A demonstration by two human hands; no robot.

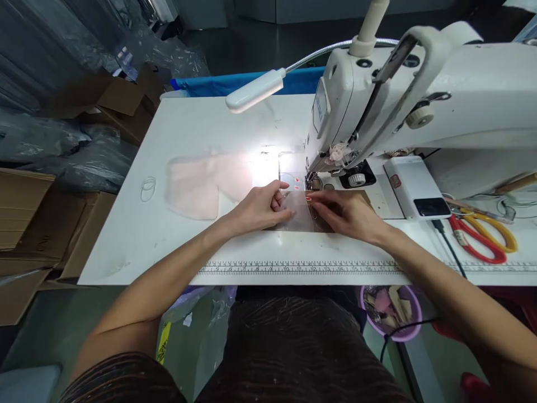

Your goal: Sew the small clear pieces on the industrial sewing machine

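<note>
A thin, see-through piece of fabric [300, 215] lies in front of the sewing machine [339, 106], over a brown sheet [322, 224]. On its left side rests my left hand [271, 206], with the fingers bent and the thumb and forefinger apart. My right hand [342, 210] pinches the edge of the fabric close to the presser foot [310, 180]. Small red marks [297, 180] show by the needle plate. Left of my left hand a sheer pale pink fabric piece [193, 187] lies flat on the table.
A lit lamp [255, 90] hangs over the white table [121, 235]. A white power bank [417, 187], red-handled scissors [478, 240] and yellow-handled scissors [495, 229] lie right. A printed ruler [302, 268] runs along the front edge. A purple scrap bin [413, 330] stands below; cardboard boxes [37, 235] stand left.
</note>
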